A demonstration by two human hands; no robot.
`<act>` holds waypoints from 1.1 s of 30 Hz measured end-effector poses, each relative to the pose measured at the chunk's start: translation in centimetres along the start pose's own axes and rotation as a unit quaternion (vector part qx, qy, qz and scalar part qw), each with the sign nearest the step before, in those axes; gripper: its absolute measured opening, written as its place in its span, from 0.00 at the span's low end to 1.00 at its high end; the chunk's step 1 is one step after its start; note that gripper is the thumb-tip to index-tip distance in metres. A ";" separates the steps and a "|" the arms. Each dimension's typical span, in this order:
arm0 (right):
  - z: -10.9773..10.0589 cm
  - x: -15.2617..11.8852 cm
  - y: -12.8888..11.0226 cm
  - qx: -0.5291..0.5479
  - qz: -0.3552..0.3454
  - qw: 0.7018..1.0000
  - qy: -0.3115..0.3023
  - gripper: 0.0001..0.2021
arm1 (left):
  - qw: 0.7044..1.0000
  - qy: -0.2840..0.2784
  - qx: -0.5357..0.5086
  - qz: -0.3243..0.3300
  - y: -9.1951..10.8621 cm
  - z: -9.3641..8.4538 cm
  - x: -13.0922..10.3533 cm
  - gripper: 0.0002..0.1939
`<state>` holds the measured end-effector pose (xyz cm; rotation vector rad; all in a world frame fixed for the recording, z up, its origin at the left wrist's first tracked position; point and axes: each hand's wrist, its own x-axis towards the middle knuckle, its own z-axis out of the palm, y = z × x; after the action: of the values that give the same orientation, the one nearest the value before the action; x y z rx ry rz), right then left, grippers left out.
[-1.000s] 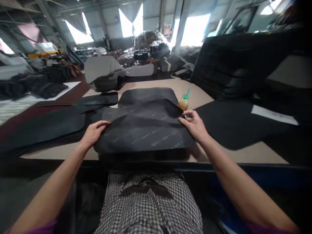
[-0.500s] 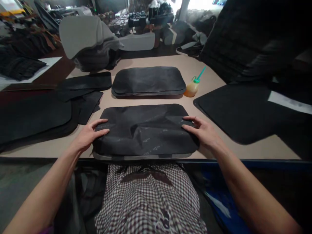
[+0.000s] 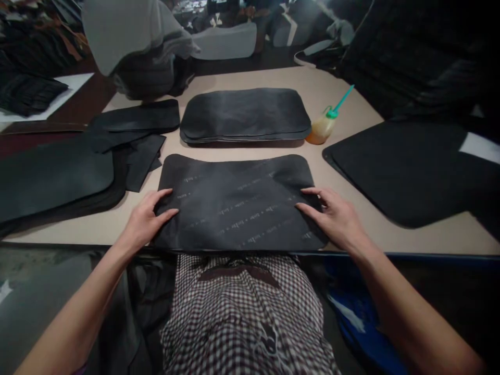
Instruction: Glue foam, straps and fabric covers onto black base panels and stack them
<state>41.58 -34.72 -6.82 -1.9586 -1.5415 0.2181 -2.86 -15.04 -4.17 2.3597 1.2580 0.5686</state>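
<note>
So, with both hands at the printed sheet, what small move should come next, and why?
Perhaps a light outward smoothing with the right hand: the sheet looks slightly rippled toward its far right corner, that hand is at the right end, and the left hand, at the opposite end, could steady it.

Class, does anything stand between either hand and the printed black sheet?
Nothing visible does: the left hand and right hand lie at opposite ends of the printed black sheet, overlapping its edges. The bottle is farther back, clear of both.
</note>
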 end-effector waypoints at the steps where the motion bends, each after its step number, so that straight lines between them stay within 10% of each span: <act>1: 0.1 0.0 -0.1 -0.012 -0.014 1.000 0.001 0.17 | 1.000 0.002 0.017 0.013 0.1 0.2 -0.1 0.29; 33: 0.5 0.1 -0.9 -0.041 -0.046 0.998 -0.017 0.16 | 0.996 0.016 0.063 0.066 -0.4 0.7 -1.1 0.25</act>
<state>40.61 -34.36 -6.66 -1.9500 -1.6822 0.1517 -3.30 -15.85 -5.17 2.5637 1.1894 0.5869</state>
